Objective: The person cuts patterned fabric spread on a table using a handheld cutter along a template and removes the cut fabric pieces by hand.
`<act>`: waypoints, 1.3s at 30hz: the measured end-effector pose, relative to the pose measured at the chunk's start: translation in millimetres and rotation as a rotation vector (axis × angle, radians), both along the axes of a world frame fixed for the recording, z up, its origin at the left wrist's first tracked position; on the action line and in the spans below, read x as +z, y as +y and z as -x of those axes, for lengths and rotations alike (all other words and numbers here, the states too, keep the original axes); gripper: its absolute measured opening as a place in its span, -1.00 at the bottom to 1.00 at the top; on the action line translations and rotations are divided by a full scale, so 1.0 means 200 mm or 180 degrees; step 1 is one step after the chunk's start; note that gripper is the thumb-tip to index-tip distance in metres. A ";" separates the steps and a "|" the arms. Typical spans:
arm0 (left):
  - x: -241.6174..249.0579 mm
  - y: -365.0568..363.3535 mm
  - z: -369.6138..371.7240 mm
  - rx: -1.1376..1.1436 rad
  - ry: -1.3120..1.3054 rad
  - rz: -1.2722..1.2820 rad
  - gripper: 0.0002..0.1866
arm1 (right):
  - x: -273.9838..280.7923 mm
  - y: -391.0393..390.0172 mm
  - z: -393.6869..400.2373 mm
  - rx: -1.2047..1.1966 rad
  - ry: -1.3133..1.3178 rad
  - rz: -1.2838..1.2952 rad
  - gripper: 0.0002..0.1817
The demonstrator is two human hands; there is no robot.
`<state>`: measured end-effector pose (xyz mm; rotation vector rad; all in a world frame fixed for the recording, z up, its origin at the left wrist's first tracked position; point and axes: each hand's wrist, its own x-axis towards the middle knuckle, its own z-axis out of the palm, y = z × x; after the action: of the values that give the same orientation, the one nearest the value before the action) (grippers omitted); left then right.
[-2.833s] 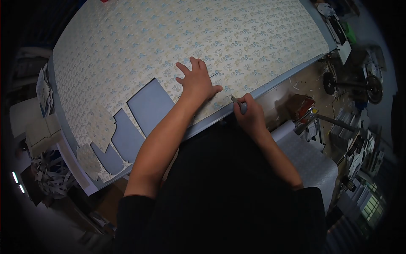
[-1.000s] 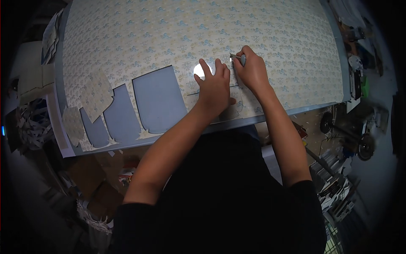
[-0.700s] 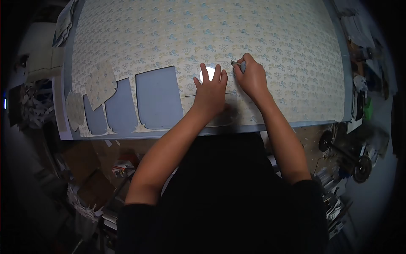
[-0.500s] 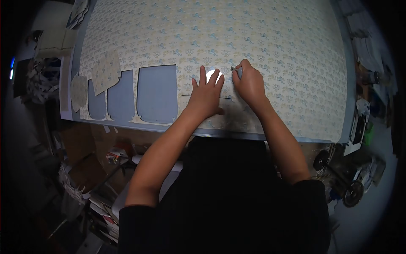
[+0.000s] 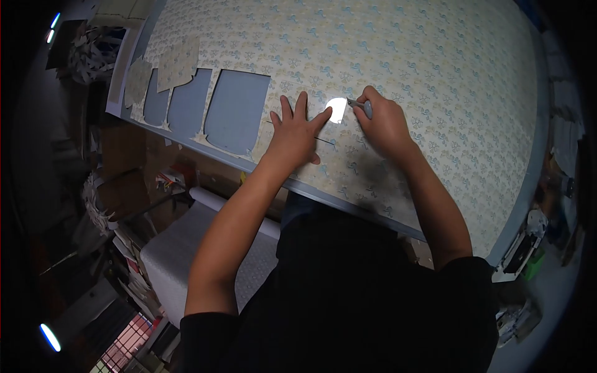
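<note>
A large sheet of patterned paper [image 5: 435,93], pale with small blue and tan motifs, covers the table. My left hand [image 5: 294,137] lies flat on it with the fingers spread. Under and beside those fingers is what looks like a clear, glossy template [image 5: 336,110], with a bright glare on it. A thin dark line shows near my left thumb. My right hand [image 5: 385,121] is closed around a grey utility knife [image 5: 367,109]. Its tip points left, at the right edge of the glare, on or just above the sheet.
Left of my hands, several panel-shaped openings in the sheet show the blue-grey tabletop [image 5: 236,112]. Loose patterned pieces [image 5: 177,65] lie over the far-left openings. A pale roll of material [image 5: 186,248] sits below the table's front edge. Clutter [image 5: 522,248] stands beyond the right edge.
My view has turned, so the table now looks tilted. My right hand and the knife stay close to the glare's right side. My left hand sits farther left of the glare.
</note>
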<state>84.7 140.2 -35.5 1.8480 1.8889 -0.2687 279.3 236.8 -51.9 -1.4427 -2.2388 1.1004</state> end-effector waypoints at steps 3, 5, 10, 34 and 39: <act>-0.01 0.00 0.00 0.0027 -0.0021 0.0029 0.27 | -0.02 0.08 -0.04 0.0328 0.0053 -0.0014 -0.81; -0.01 0.00 0.01 0.0058 -0.0095 0.0090 0.27 | -0.02 0.11 -0.05 0.0478 0.0075 0.0012 -0.81; 0.00 0.00 0.01 0.0053 -0.0145 0.0079 0.27 | 0.02 0.20 -0.05 0.0874 -0.0194 0.0248 -0.82; -0.01 0.00 0.03 0.0047 -0.0191 -0.0064 0.24 | 0.05 0.39 0.10 0.2001 -0.0334 0.0138 -0.82; 0.00 0.00 0.04 -0.0007 -0.0200 -0.0039 0.25 | 0.04 0.42 0.30 0.2169 -0.0200 0.0031 -0.81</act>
<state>77.6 140.6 -34.8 1.8449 1.8501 -0.1978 219.8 320.3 -43.3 -0.7133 -2.8637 1.2442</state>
